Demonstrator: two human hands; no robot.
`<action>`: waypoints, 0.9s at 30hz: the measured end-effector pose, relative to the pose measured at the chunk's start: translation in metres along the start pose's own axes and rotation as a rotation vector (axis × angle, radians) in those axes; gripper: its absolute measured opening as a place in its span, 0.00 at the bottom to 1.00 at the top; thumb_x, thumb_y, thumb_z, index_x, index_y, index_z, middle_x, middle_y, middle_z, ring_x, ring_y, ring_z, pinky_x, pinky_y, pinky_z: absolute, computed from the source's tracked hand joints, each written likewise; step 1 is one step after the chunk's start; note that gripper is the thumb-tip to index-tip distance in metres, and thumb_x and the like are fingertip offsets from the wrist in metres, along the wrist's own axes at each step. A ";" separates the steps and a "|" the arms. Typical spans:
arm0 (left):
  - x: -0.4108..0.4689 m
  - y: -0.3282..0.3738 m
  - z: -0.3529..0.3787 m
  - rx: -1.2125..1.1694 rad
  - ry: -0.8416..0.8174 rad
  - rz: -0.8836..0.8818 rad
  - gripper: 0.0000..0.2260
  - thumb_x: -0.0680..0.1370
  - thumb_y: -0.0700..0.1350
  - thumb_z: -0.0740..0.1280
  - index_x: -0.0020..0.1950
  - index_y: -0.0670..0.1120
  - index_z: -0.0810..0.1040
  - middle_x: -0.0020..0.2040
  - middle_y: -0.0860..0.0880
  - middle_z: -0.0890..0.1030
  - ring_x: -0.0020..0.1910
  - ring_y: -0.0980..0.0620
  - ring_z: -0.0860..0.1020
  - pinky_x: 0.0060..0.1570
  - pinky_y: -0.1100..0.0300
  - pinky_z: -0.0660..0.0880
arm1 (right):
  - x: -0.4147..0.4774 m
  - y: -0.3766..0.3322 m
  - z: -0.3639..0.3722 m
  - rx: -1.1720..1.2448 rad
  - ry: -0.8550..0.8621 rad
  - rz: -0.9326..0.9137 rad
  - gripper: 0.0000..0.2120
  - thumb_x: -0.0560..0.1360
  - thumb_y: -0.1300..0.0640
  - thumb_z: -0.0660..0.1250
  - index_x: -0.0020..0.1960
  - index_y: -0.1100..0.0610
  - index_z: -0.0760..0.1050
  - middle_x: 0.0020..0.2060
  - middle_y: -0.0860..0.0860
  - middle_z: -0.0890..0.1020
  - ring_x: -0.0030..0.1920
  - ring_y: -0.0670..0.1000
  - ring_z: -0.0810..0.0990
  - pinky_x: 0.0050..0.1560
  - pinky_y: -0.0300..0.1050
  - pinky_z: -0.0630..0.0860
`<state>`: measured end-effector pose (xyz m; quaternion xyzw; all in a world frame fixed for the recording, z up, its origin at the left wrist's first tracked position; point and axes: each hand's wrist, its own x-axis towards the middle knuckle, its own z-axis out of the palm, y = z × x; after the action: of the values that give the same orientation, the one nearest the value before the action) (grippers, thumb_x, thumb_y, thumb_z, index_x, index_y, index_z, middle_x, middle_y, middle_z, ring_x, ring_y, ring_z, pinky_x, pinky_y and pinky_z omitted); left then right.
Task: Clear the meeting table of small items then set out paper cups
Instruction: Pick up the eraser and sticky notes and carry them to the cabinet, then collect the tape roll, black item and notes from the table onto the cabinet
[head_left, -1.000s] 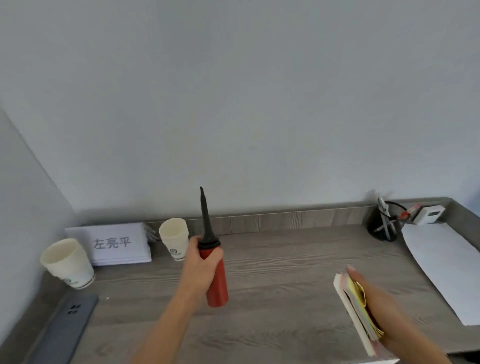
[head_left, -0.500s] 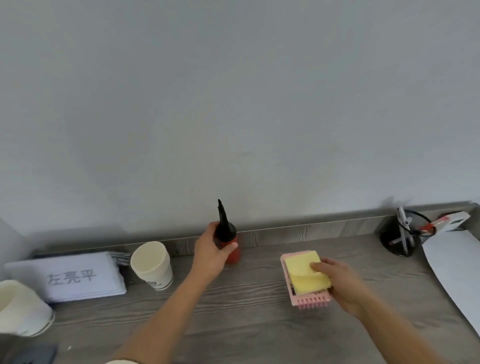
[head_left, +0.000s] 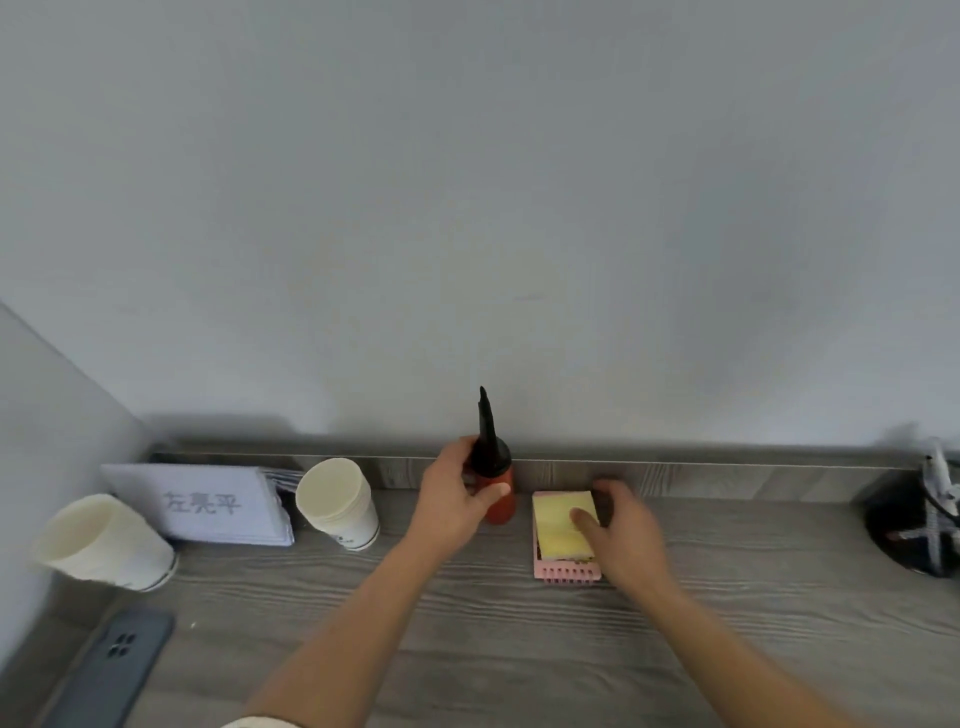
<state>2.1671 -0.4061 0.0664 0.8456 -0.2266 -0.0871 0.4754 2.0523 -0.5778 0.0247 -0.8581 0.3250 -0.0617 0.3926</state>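
Observation:
A red pump with a black pointed nozzle (head_left: 497, 486) stands upright against the low back ledge of the grey wooden table (head_left: 467, 639). My left hand (head_left: 457, 499) is wrapped around it. Just to its right a pink notebook topped with yellow sticky notes (head_left: 561, 530) lies flat on the table, and my right hand (head_left: 618, 525) rests on its right side, thumb on the notes. One stack of paper cups (head_left: 337, 501) stands left of the pump. Another paper cup stack (head_left: 98, 540) leans at the far left.
A white name card with grey characters (head_left: 202, 501) stands between the two cup stacks. A grey phone (head_left: 111, 670) lies face down at the front left. A black pen holder (head_left: 914, 519) sits at the far right. The wall rises right behind the ledge.
Both hands carried their items from the table's middle to the back ledge. The pump now stands on the table and the notebook lies flat with my right hand on top.

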 end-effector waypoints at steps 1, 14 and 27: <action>0.000 -0.001 0.000 0.004 -0.001 -0.003 0.23 0.70 0.38 0.76 0.64 0.42 0.75 0.55 0.50 0.78 0.54 0.51 0.78 0.57 0.57 0.76 | -0.007 0.004 -0.001 -0.016 -0.007 -0.074 0.26 0.73 0.47 0.70 0.68 0.55 0.71 0.61 0.53 0.77 0.61 0.54 0.75 0.61 0.50 0.74; -0.006 -0.002 0.000 0.044 -0.003 -0.059 0.29 0.71 0.43 0.76 0.70 0.43 0.70 0.58 0.50 0.80 0.53 0.52 0.79 0.56 0.60 0.74 | -0.042 0.029 0.015 -0.489 -0.128 -0.389 0.27 0.74 0.35 0.56 0.68 0.46 0.72 0.73 0.54 0.68 0.66 0.57 0.75 0.64 0.54 0.72; -0.060 -0.018 -0.037 -0.070 -0.539 -0.259 0.06 0.78 0.45 0.68 0.54 0.47 0.78 0.50 0.45 0.83 0.42 0.51 0.82 0.39 0.62 0.77 | -0.141 0.041 -0.090 0.358 -0.044 0.280 0.09 0.78 0.57 0.66 0.56 0.58 0.79 0.44 0.54 0.85 0.41 0.50 0.83 0.40 0.43 0.75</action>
<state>2.1331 -0.3417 0.0669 0.7969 -0.2318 -0.3763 0.4120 1.8888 -0.5690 0.0780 -0.7225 0.4162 -0.0443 0.5503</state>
